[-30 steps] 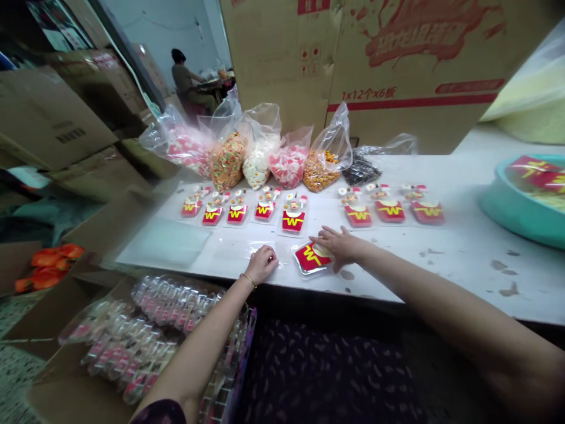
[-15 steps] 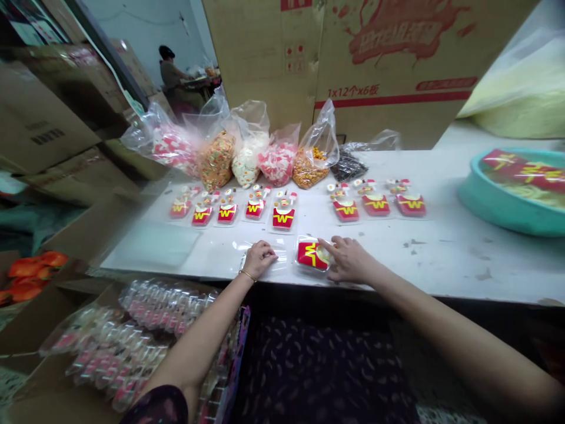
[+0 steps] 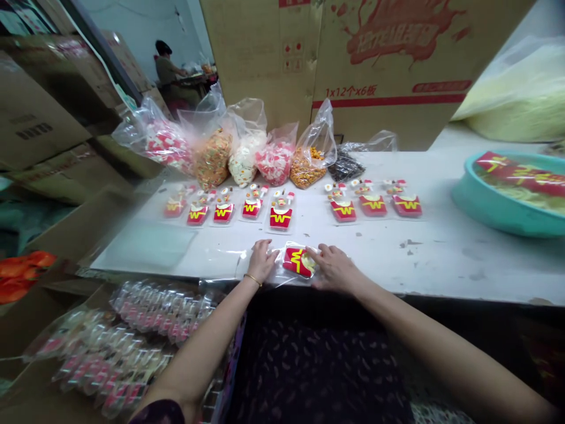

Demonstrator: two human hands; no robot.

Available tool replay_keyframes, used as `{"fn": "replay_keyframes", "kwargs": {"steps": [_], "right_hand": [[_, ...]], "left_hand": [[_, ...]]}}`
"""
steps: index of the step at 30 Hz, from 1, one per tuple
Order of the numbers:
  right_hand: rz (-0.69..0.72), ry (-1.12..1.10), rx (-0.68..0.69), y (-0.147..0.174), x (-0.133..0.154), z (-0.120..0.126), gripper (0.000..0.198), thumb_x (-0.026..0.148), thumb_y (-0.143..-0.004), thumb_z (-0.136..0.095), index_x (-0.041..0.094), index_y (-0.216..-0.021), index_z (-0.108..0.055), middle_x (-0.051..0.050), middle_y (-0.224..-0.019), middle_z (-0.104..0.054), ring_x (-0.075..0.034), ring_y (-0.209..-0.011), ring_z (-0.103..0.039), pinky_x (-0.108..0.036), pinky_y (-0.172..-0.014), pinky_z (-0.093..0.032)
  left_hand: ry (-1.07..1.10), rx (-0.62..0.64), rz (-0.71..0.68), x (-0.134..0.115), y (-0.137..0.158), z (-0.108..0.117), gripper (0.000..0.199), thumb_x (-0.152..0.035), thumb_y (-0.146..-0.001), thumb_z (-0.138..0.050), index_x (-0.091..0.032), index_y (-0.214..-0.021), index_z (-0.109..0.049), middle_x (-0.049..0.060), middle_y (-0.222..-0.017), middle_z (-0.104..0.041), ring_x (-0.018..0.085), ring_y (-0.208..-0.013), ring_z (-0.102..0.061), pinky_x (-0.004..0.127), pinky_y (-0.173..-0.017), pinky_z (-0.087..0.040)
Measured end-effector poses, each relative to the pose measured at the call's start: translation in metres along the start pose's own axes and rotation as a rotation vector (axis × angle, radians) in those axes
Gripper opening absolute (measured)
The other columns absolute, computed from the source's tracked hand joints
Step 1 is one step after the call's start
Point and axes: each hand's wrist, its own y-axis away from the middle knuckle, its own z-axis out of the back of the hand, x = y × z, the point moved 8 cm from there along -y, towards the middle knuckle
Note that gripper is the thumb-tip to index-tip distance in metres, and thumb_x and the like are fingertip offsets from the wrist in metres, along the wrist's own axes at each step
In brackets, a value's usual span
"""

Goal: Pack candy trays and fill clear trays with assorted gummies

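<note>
On a white tabletop, a red pack lay roughly lengthwise from nine to three o'clock. The right hand, nearer at three, gripped its pale end; the left hand, at nine, met clear film, any pinch indiscernible.

Front packet: red, yellow W, pale cream patch. Tabletop: white, grey blotches. Basin: turquoise. Large carton: brown, red print and stripe. Bagged pieces, left to right: pink-white, orange speckled, white, pink-white, orange-yellow, near-black. Garment: dark purple, pale flecks. Bracelet: gold.
</note>
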Motion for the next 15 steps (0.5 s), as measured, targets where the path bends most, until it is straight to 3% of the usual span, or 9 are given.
{"fn": "replay_keyframes", "kwargs": {"steps": [2, 5, 9, 15], "right_hand": [[0.017, 0.013, -0.003, -0.003, 0.002, 0.001, 0.085, 0.050, -0.058, -0.064, 0.023, -0.132, -0.031, -0.013, -0.115, -0.046, -0.028, -0.096, -0.045, -0.037, -0.081, -0.033], [0.052, 0.029, -0.021, -0.008, 0.007, 0.002, 0.084, 0.049, -0.057, -0.065, 0.022, -0.130, -0.034, -0.014, -0.116, -0.045, -0.029, -0.097, -0.044, -0.038, -0.082, -0.033], [0.082, 0.027, -0.056, -0.007, 0.013, -0.001, 0.084, 0.049, -0.057, -0.064, 0.020, -0.130, -0.034, -0.014, -0.117, -0.045, -0.029, -0.096, -0.044, -0.039, -0.082, -0.033], [0.213, 0.030, -0.075, 0.004, 0.024, -0.008, 0.084, 0.048, -0.059, -0.063, 0.021, -0.132, -0.031, -0.013, -0.120, -0.043, -0.028, -0.098, -0.042, -0.040, -0.086, -0.030]], "left_hand": [[-0.147, 0.083, 0.040, 0.003, -0.007, -0.003, 0.019, -0.020, -0.069, -0.060, -0.015, -0.088, -0.061, 0.007, -0.091, -0.056, 0.017, -0.085, -0.054, 0.029, -0.078, -0.044], [-0.297, 0.181, 0.111, 0.007, -0.012, -0.009, 0.006, -0.019, -0.072, -0.056, -0.016, -0.069, -0.061, 0.005, -0.077, -0.058, 0.016, -0.077, -0.055, 0.029, -0.073, -0.043], [-0.356, 0.108, 0.118, 0.003, -0.013, -0.009, 0.011, -0.018, -0.076, -0.049, -0.016, -0.070, -0.058, 0.008, -0.081, -0.058, 0.018, -0.078, -0.055, 0.028, -0.070, -0.042], [-0.265, 0.036, 0.102, 0.001, -0.010, -0.010, 0.014, -0.017, -0.081, -0.042, -0.014, -0.076, -0.055, 0.008, -0.083, -0.056, 0.016, -0.075, -0.052, 0.029, -0.070, -0.042]]}}
